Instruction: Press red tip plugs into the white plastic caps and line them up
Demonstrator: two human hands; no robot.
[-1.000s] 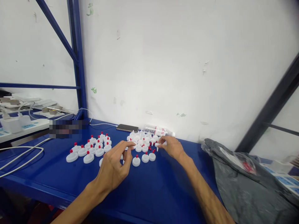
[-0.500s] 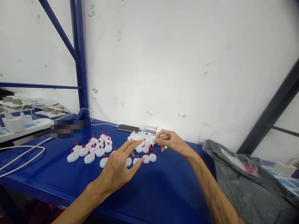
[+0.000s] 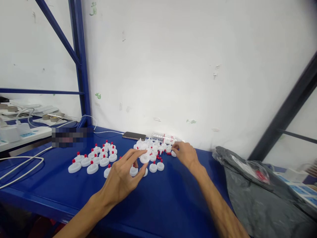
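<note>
I see the left hand point(image 3: 122, 172) with thumb and index finger parted by just the width of a white cap point(image 3: 145, 158) pinched between them. The right hand point(image 3: 186, 154) has its fingertips bunched beside the loose cap pile point(image 3: 150, 144); I can't tell whether they grip anything. Red-tipped caps point(image 3: 92, 168) stand leftward on the blue table point(image 3: 170, 201); behind the pile lies a clear bottle point(image 3: 163, 138).

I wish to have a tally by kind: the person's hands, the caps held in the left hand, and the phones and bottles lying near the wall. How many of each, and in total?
Hands: 2, left hand and right hand
Held cap: 1
Phone: 1
Bottle: 1
Total: 5
</note>
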